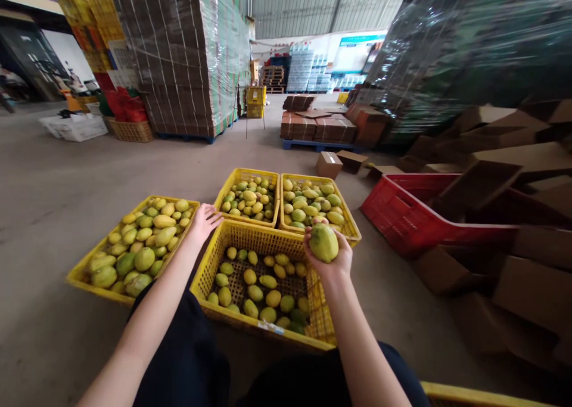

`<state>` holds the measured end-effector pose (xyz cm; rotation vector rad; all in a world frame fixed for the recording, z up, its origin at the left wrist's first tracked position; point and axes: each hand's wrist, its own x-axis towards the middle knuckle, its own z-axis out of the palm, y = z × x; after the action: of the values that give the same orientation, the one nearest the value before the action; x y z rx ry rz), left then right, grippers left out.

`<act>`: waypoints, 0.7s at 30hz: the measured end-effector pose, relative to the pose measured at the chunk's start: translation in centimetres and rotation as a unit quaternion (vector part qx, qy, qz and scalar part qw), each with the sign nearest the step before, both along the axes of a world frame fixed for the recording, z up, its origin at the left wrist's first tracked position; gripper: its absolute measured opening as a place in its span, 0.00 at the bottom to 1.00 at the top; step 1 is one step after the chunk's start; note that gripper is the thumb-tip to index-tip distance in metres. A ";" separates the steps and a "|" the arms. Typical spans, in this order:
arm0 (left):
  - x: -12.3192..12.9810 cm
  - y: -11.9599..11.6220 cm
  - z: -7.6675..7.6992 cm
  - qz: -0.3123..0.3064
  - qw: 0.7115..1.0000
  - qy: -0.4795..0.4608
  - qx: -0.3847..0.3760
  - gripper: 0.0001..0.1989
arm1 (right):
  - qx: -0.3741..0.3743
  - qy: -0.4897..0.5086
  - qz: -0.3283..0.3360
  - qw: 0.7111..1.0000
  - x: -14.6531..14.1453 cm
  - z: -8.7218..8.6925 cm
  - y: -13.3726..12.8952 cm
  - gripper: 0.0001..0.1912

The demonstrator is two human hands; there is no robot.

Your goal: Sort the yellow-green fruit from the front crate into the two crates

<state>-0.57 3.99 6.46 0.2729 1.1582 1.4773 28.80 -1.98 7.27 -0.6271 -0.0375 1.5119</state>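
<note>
A large green-yellow fruit (324,243) rests in my right hand (336,260), fingers curled round it, above the right side of the front yellow crate (263,325). That crate holds several fruits spread over its bottom. My left hand (206,220) has its fingers apart and holds nothing, between the front crate's far left corner and the left yellow crate (96,295). The left crate is heaped with fruits. Behind the front crate, the back left crate (247,219) and back right crate (353,233) also hold fruits.
A red crate (393,216) with cardboard boxes (534,282) lies to the right. Wrapped stacks (170,55) stand behind, and bundled cardboard (335,128) sits on a blue pallet (313,144). Another yellow crate edge (473,394) shows at bottom right.
</note>
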 end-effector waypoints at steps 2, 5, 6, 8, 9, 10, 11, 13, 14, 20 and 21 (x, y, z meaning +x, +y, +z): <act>-0.3 -0.8 0.1 -0.029 0.999 -0.020 -0.006 0.07 | -0.018 -0.010 0.002 1.000 -0.1 -0.1 -0.1 0.11; 0.8 -1.9 -0.4 -0.089 0.996 -0.020 -0.013 0.08 | -0.030 -0.028 0.019 0.999 -0.5 -0.8 -0.4 0.12; 1.2 -2.1 -0.6 -0.107 0.994 -0.013 -0.016 0.08 | -0.029 -0.039 0.034 0.998 -0.8 -1.3 -0.5 0.12; 1.7 -2.2 -1.1 -0.141 0.990 0.000 -0.030 0.09 | -0.029 -0.069 0.083 0.994 -1.5 -2.6 -0.9 0.13; 1.9 -2.2 -1.3 -0.156 0.987 0.001 -0.037 0.09 | -0.040 -0.086 0.114 0.989 -1.9 -3.4 -1.3 0.13; 1.9 -2.2 -1.4 -0.168 0.985 -0.001 -0.043 0.09 | -0.060 -0.101 0.148 0.982 -2.3 -4.4 -1.7 0.14; 1.9 -2.1 -1.5 -0.176 0.983 -0.006 -0.046 0.09 | -0.093 -0.113 0.180 0.973 -2.7 -5.6 -2.2 0.14; 1.7 -2.0 -1.5 -0.179 0.983 -0.015 -0.046 0.08 | -0.168 -0.120 0.234 0.950 -3.2 -8.2 -3.4 0.12; 1.7 -1.8 -1.4 -0.175 0.984 -0.018 -0.044 0.08 | -0.193 -0.125 0.246 0.942 -3.4 -9.6 -3.9 0.10; 1.6 -0.4 0.0 -0.186 0.982 0.012 -0.015 0.11 | -0.308 -0.225 0.220 0.898 -0.3 -16.0 -2.4 0.04; 1.7 0.0 0.2 -0.191 0.981 0.020 -0.009 0.11 | -0.283 -0.240 0.195 0.908 0.7 -16.2 -0.7 0.05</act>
<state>1.11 3.98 6.66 0.4856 1.0805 1.1265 29.54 -2.69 -8.88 -1.5282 -0.1093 1.7240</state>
